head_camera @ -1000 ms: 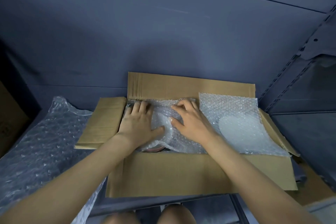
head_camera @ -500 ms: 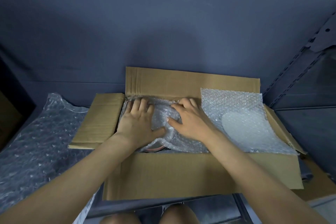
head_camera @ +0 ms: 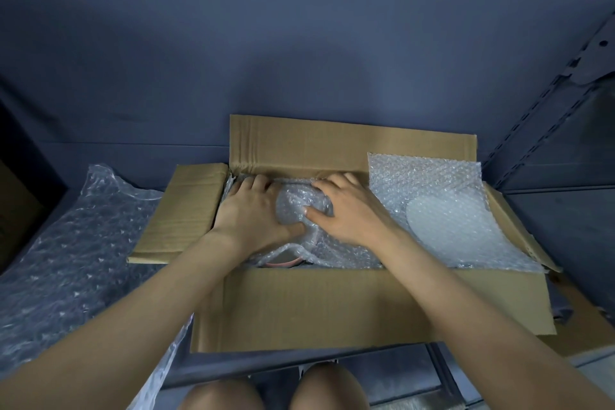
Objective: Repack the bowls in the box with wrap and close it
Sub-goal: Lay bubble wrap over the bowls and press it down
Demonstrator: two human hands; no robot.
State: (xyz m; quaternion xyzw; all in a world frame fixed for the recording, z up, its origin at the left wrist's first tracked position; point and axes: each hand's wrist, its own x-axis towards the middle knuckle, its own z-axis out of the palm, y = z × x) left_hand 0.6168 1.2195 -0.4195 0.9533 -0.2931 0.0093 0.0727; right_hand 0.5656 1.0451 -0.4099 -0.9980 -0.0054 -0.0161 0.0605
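Observation:
An open cardboard box (head_camera: 332, 309) sits on a dark shelf with its flaps spread. My left hand (head_camera: 253, 213) and my right hand (head_camera: 349, 213) lie flat on a sheet of bubble wrap (head_camera: 296, 210) in the box's left half, pressing it over a rounded shape. A bowl's reddish rim (head_camera: 283, 264) peeks out under the wrap's near edge. In the right half, another bubble wrap sheet (head_camera: 429, 183) covers a pale round bowl (head_camera: 449, 230).
A large loose piece of bubble wrap (head_camera: 73, 260) lies on the shelf left of the box. The shelf's dark back wall (head_camera: 299, 60) stands right behind the box. A metal upright (head_camera: 549, 103) rises at the right. My knees show below the shelf edge.
My hands have shifted slightly on the wrap, thumbs drawing closer over the rounded shape. The view has moved a little; the box stays put.

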